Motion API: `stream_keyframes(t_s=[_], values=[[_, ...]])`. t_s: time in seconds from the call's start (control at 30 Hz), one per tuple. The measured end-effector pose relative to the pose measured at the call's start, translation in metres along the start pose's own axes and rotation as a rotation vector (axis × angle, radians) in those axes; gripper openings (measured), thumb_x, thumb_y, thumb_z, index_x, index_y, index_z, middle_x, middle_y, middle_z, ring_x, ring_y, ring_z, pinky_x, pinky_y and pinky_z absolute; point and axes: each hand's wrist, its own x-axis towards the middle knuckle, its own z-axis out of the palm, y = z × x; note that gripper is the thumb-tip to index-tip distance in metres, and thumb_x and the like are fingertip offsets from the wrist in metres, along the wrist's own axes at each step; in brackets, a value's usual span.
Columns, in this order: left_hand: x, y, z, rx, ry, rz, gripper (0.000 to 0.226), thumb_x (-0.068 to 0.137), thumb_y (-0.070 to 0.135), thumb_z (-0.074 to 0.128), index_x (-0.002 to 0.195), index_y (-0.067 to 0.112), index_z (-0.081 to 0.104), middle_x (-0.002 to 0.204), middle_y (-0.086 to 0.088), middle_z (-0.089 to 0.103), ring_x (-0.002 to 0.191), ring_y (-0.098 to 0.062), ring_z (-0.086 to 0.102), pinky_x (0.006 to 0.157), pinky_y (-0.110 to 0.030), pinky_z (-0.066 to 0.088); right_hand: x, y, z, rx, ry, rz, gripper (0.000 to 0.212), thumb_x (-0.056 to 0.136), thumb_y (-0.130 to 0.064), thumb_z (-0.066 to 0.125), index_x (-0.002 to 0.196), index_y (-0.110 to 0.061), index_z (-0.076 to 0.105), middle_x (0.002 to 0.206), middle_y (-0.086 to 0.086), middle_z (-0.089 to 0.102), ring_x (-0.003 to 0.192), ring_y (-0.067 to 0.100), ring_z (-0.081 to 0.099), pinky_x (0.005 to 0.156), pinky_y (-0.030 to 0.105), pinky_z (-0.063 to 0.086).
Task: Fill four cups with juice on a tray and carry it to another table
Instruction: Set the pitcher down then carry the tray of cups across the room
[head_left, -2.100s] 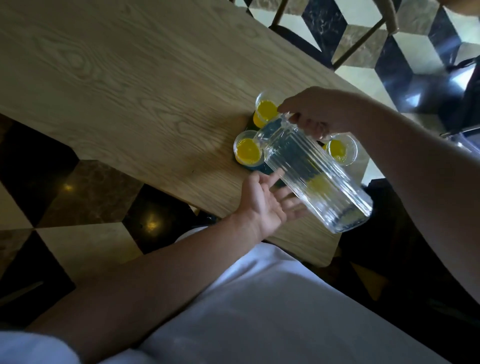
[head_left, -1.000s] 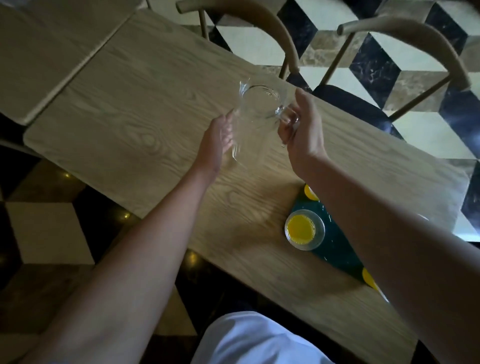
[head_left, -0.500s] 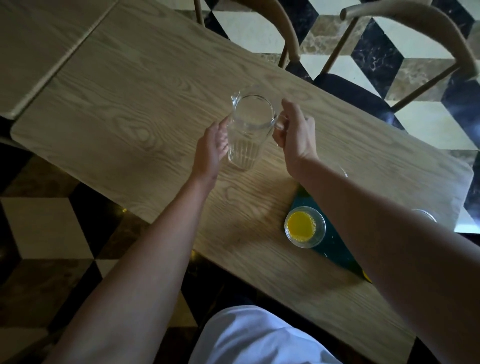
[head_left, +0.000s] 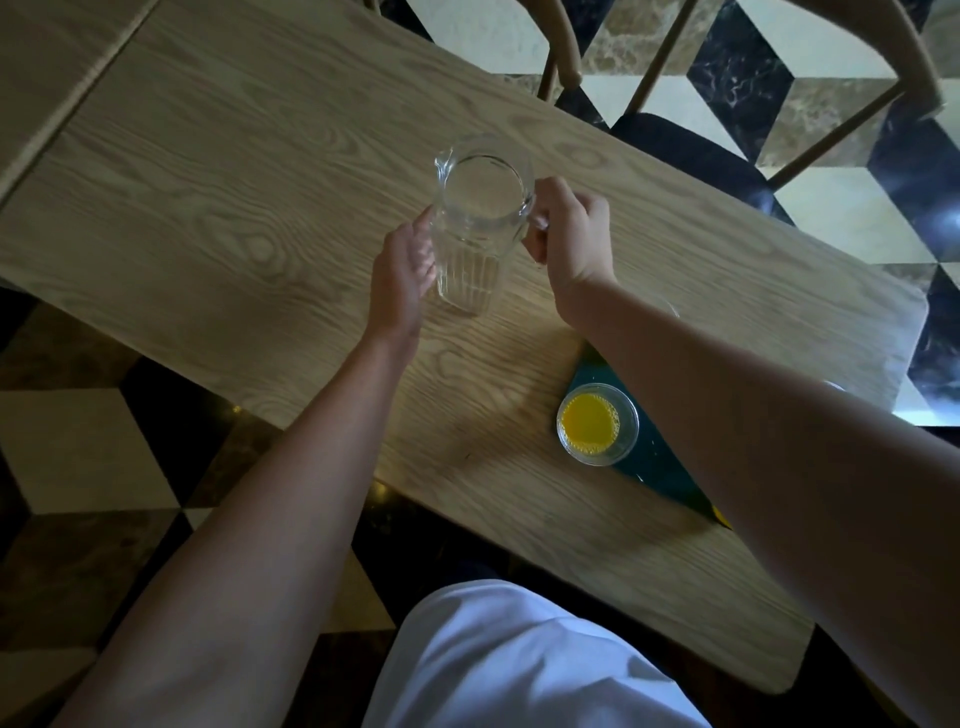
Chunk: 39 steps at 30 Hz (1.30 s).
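Clear ribbed glass, with no juice visible inside: the tall handled pitcher (head_left: 480, 223) stands upright on the pale wood-grain table (head_left: 234, 208), well apart from the dark green tray (head_left: 660, 462). The right hand (head_left: 571, 234) is curled around the pitcher's handle, gripping it. The left hand (head_left: 408, 273) lies open and flat against the pitcher's near side, steadying it rather than clasping it.

On the tray, one small clear plastic cup of orange juice (head_left: 597, 423) is plainly full. A sliver of yellow at the tray's near corner, just under the right forearm, suggests a second filled cup. The forearm hides the rest of the tray, so I cannot tell whether all four cups are filled.

Judging by the pitcher looking empty and set aside, pouring seems finished. What remains is to let go of the pitcher, take the tray by both sides and carry it level to the other table; full cups could slosh.
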Motion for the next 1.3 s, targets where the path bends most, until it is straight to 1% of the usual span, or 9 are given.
stream_keyframes(t_s=[0.17,0.33,0.5,0.6,0.73,0.83,0.93,1.03,1.3], values=[[0.001,0.002,-0.002,-0.001,-0.021,-0.031,0.037,0.106,0.036,0.028,0.11,0.033,0.065,0.116,0.008,0.066,0.119,-0.01,0.059,0.093,-0.027,0.045,0.0,-0.001,-0.002,-0.028,0.01,-0.012,0.028,0.084,-0.018,0.053,0.058,-0.009,0.046,0.053,0.005,0.041,0.049,0.015,0.037,0.049,0.025,0.031],[-0.007,0.021,0.002,-0.007,0.021,-0.008,0.036,0.105,0.036,0.028,0.105,0.031,0.065,0.101,0.009,0.064,0.092,-0.007,0.058,0.086,-0.028,0.044,0.005,-0.007,-0.016,-0.065,0.009,-0.035,0.026,0.085,-0.023,0.054,0.061,-0.013,0.057,0.06,-0.001,0.056,0.061,0.014,0.051,0.062,0.029,0.043],[-0.045,0.069,0.022,0.101,0.349,0.36,0.027,0.084,0.03,0.049,0.1,0.014,0.062,0.09,-0.006,0.061,0.078,-0.016,0.056,0.069,-0.037,0.047,-0.021,-0.024,-0.074,-0.065,0.087,-0.122,0.012,0.079,-0.02,0.055,0.072,-0.013,0.063,0.074,0.004,0.064,0.073,0.018,0.055,0.07,0.033,0.047],[-0.106,0.094,0.059,0.076,0.099,0.483,0.011,0.094,0.018,0.048,0.099,0.018,0.058,0.088,-0.008,0.063,0.08,-0.025,0.064,0.066,-0.03,0.049,-0.057,-0.033,-0.131,0.004,0.146,-0.113,0.011,0.082,-0.014,0.054,0.078,-0.014,0.063,0.08,0.006,0.066,0.079,0.022,0.059,0.075,0.034,0.05],[-0.162,0.079,0.1,0.188,-0.435,0.299,0.02,0.101,0.015,0.045,0.111,0.009,0.061,0.103,-0.018,0.071,0.092,-0.032,0.072,0.078,-0.04,0.058,-0.11,-0.031,-0.208,0.141,0.295,-0.096,0.016,0.086,-0.005,0.054,0.089,-0.012,0.067,0.081,0.004,0.067,0.073,0.016,0.062,0.072,0.032,0.052],[-0.187,0.049,0.124,0.287,-0.57,0.133,0.024,0.097,0.022,0.049,0.112,0.011,0.065,0.103,-0.017,0.073,0.093,-0.029,0.073,0.084,-0.043,0.058,-0.147,-0.015,-0.252,0.221,0.389,-0.05,0.016,0.086,-0.003,0.057,0.097,-0.01,0.068,0.085,0.005,0.067,0.073,0.015,0.062,0.071,0.029,0.052],[-0.205,0.014,0.138,0.407,-0.636,-0.022,0.025,0.091,0.028,0.051,0.107,0.015,0.067,0.1,-0.014,0.074,0.089,-0.024,0.073,0.077,-0.035,0.056,-0.178,0.02,-0.283,0.211,0.49,0.042,0.023,0.086,-0.007,0.06,0.108,-0.005,0.066,0.091,0.008,0.068,0.078,0.016,0.063,0.071,0.029,0.053],[-0.218,-0.02,0.141,0.524,-0.644,-0.065,0.016,0.1,0.019,0.053,0.107,0.019,0.067,0.1,-0.009,0.074,0.092,-0.026,0.073,0.076,-0.033,0.056,-0.205,0.061,-0.302,0.207,0.566,0.142,0.022,0.087,-0.011,0.062,0.108,-0.006,0.067,0.092,0.008,0.069,0.081,0.017,0.065,0.072,0.031,0.053],[-0.209,-0.031,0.113,0.642,-0.279,-0.057,0.016,0.098,0.013,0.053,0.107,0.014,0.066,0.097,-0.013,0.072,0.084,-0.026,0.072,0.075,-0.041,0.059,-0.222,0.133,-0.334,0.197,0.514,0.361,0.022,0.092,-0.013,0.058,0.112,-0.014,0.068,0.105,0.006,0.07,0.098,0.02,0.065,0.075,0.028,0.052]])
